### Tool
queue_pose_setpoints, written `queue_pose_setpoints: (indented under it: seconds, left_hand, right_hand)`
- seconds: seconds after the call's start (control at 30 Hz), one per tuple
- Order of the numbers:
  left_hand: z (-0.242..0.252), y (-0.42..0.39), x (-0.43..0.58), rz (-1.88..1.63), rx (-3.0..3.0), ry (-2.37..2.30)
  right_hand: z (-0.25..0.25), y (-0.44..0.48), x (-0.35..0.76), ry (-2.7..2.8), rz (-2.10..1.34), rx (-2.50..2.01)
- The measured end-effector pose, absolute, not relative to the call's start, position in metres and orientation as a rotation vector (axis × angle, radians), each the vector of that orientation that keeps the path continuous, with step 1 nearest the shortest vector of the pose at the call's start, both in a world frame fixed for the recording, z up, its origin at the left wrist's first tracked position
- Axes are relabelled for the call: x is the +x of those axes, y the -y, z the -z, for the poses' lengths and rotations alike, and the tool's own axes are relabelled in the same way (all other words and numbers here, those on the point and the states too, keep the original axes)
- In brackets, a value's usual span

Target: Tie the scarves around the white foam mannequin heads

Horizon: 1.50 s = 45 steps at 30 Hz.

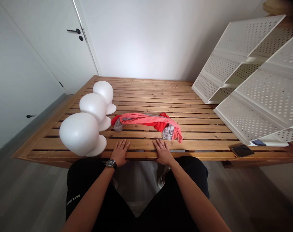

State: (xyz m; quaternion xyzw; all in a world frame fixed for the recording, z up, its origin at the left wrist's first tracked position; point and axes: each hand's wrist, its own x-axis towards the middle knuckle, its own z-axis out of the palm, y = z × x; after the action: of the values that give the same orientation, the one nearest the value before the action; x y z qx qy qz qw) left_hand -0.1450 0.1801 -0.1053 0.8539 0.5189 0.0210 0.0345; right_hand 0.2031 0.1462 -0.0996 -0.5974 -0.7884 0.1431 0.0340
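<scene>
Both palms rest on the front edge of a slatted wooden bench (pixel 141 144). My left hand (pixel 120 152) lies flat, fingers stretched forward, holding nothing; a watch (pixel 111 163) is on that wrist. My right hand (pixel 163 151) is also flat and empty, its fingertips just short of a bundle of cloths. In that bundle a coral cloth (pixel 141 118) lies over a bright red cloth (pixel 160 126), with grey cloth (pixel 118 125) at the left end and a pale patterned piece (pixel 168 132) at the right. Left of my left hand stands the nearest white foam head form (pixel 79 133).
Two more white head forms (pixel 92 107) (pixel 103 91) stand behind the nearest one. White perforated racks (pixel 264 93) occupy the bench's right side, with a dark flat object (pixel 242 150) in front of them. A wall backs the bench; a door (pixel 47 35) is at left.
</scene>
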Motion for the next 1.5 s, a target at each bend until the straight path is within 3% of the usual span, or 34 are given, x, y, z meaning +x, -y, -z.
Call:
queue_pose_setpoints:
  seconds: [1.5]
  left_hand:
    - [0.1083,-0.1808,-0.147,-0.085,2.628,-1.582]
  right_hand:
    - [0.0964,-0.146,0.202,2.413,-0.46,-1.853]
